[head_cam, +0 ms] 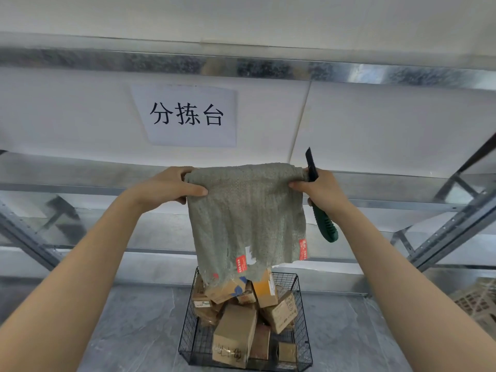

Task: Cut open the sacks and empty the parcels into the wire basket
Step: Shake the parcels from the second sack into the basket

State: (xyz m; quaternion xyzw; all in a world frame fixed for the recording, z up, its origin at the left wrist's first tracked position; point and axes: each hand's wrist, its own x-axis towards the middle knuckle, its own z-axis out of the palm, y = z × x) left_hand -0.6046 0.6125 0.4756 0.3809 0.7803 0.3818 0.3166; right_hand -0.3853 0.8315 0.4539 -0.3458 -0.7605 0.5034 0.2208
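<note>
Your limp grey-green woven sack (247, 210) hides the rear rim of the black wire basket (303, 331) and some of the brown cardboard parcels (233, 336); its red labels (241, 263) are too small to read.

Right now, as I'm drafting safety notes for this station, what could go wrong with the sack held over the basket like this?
The right hand grips the knife together with a corner of the sack, dark tip pointing up; a shake could work it loose or cut the cloth. The parcels pile near the rim of the wire basket, so any more falling may bounce out.
</note>
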